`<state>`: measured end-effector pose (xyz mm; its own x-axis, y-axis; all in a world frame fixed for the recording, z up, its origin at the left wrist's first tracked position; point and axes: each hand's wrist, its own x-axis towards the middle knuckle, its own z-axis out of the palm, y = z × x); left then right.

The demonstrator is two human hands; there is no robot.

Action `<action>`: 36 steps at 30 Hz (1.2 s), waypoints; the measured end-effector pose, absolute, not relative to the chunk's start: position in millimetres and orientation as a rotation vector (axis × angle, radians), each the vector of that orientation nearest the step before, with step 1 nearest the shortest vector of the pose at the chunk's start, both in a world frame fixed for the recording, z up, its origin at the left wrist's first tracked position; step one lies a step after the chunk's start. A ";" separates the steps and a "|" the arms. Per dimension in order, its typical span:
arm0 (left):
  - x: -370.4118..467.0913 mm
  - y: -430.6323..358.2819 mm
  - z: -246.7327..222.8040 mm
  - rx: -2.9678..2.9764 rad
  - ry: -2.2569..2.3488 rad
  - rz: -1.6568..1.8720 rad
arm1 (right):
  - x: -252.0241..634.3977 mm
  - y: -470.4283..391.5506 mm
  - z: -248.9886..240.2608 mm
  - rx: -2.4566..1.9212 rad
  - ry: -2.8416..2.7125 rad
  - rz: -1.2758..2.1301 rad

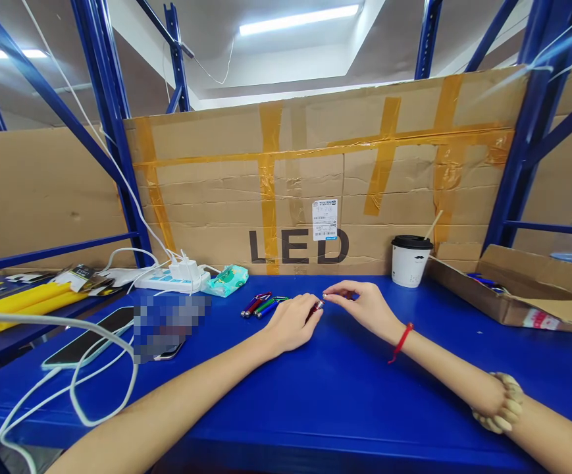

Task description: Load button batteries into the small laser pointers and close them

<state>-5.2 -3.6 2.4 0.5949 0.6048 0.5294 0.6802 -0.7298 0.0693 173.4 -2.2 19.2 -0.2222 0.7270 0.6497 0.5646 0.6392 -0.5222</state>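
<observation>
A pixelated patch [170, 326] hides part of the bench beside the phone [88, 339]; the small red item [315, 308] in the left hand [293, 322] is mostly covered; the label [324, 219] print is too small to read.

This is a warehouse or stockroom workstation set up inside industrial racking. Blue steel rack uprights [112, 131] and diagonal braces frame the bay, and the work surface is a blue shelf deck [345, 395]. A flattened cardboard sheet [325, 184], patched with yellow-brown packing tape, printed "LED" and bearing a shipping label [324, 219], closes off the back. An open cardboard carton [517, 289] sits on the right, a power strip [172, 280] with chargers on the left, and fluorescent tube lights [298, 20] hang from a bare ceiling.
</observation>
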 end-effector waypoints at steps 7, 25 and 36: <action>-5.1 -3.5 3.4 -2.688 -1.143 -0.780 | 171.0 -4.6 18.9 -1.006 -1.964 0.311; -5.3 -3.3 4.0 -2.657 -1.232 -0.609 | 170.8 -3.8 16.9 -0.946 -2.027 0.332; -5.7 -2.6 2.9 -2.697 -1.235 -0.646 | 172.3 -2.3 15.7 -0.883 -2.160 0.246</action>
<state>-5.7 -2.6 2.9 0.5798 0.6982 0.4199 0.7431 -0.6645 0.0788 172.3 -2.3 15.7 -0.4598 0.6636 0.5902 0.5139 0.7408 -0.4325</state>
